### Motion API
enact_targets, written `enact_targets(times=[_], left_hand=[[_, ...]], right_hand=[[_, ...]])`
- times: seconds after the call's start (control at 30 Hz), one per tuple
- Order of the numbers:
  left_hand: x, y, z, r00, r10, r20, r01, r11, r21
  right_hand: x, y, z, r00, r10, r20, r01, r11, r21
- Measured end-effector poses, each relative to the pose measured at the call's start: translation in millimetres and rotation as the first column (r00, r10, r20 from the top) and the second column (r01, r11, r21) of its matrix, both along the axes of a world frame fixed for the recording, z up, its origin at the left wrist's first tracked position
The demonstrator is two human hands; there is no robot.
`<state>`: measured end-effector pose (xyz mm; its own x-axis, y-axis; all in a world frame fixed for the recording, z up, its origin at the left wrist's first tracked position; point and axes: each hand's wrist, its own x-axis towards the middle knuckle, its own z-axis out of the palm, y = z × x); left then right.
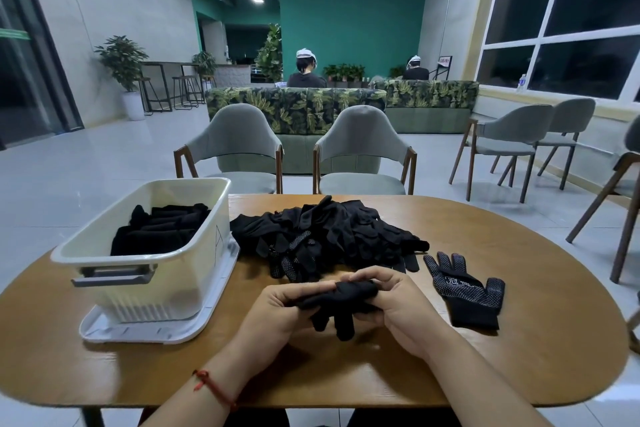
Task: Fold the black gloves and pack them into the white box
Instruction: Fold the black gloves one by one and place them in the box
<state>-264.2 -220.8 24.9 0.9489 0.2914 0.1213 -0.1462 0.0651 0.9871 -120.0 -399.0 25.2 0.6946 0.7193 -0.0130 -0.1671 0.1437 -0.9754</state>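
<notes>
While my left hand [277,308] and right hand [391,305] both grip the glove [336,300], I should tuck its dangling ends tight before the box [166,288] at ten o'clock.

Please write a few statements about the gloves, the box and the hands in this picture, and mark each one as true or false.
1. The left hand and the right hand grip one black glove together. True.
2. The white box is empty. False: folded black gloves lie in it.
3. A single glove lies flat on the table, dotted side up, right of the hands. True.
4. The pile of loose gloves is inside the box. False: it lies on the table, beside the box.
5. The right hand wears a glove. False: both hands are bare.
</notes>
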Motion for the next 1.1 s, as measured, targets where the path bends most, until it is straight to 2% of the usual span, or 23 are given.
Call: enact_targets(times=[0.13, 0.2, 0.3, 0.4, 0.5, 0.57, 0.63, 0.8, 0.83, 0.93, 1.0, 1.1], left_hand=[[0.8, 3.6, 4.5, 0.998, -0.001, -0.067, 0.000, 1.000, -0.016], [-3.0, 6.6, 12.5, 0.998, -0.011, -0.069, 0.013, 1.000, 0.023], [-11.5, 9.8, 30.1, 0.999, -0.011, -0.034, 0.014, 0.995, 0.103], [-18.6, 11.0, 50.0, 1.000, -0.006, -0.011, 0.008, 0.985, 0.173], [-27.6, 18.5, 63.0, 1.000, 0.015, -0.007, -0.014, 0.981, 0.193], [-32.7, 26.4, 69.5, 0.998, 0.061, 0.015, -0.063, 0.989, 0.134], [-39.5, 29.0, 79.6, 0.984, 0.174, 0.029, -0.175, 0.983, 0.051], [-61.1, 39.7, 119.2, 0.911, 0.410, 0.035, -0.409, 0.912, -0.034], [-68.7, 45.4, 128.8, 0.896, 0.441, 0.054, -0.442, 0.897, 0.012], [-89.8, 82.9, 146.7, 0.876, 0.472, 0.100, -0.468, 0.783, 0.410], [-99.3, 111.5, 155.0, 0.870, 0.487, 0.077, -0.457, 0.740, 0.492], [-109.0, 156.2, 167.2, 0.874, 0.485, 0.031, -0.411, 0.704, 0.579]], right_hand=[[-0.6, 3.5, 4.1, 0.997, -0.011, -0.080, 0.013, 1.000, 0.021], [0.3, 1.5, 9.3, 0.989, -0.007, -0.148, 0.014, 0.999, 0.045], [-3.1, -1.0, 25.7, 0.972, 0.094, -0.217, -0.067, 0.989, 0.129], [-9.5, 3.8, 42.9, 0.991, 0.132, -0.030, -0.130, 0.990, 0.057], [-14.1, 13.5, 56.0, 0.988, 0.081, 0.128, -0.083, 0.996, 0.014], [-18.3, 22.2, 67.1, 0.984, 0.058, 0.165, -0.065, 0.997, 0.034], [-24.5, 34.7, 79.7, 0.976, 0.043, 0.214, -0.055, 0.997, 0.051], [-47.1, 78.9, 116.5, 0.884, 0.005, 0.467, -0.013, 1.000, 0.013], [-51.2, 90.1, 123.9, 0.860, 0.012, 0.510, -0.014, 1.000, 0.000], [-60.1, 127.7, 140.7, 0.851, 0.074, 0.520, -0.071, 0.997, -0.026], [-61.9, 153.5, 147.3, 0.832, 0.108, 0.545, -0.080, 0.994, -0.075], [-63.8, 192.5, 154.6, 0.752, 0.185, 0.632, -0.087, 0.979, -0.184]])
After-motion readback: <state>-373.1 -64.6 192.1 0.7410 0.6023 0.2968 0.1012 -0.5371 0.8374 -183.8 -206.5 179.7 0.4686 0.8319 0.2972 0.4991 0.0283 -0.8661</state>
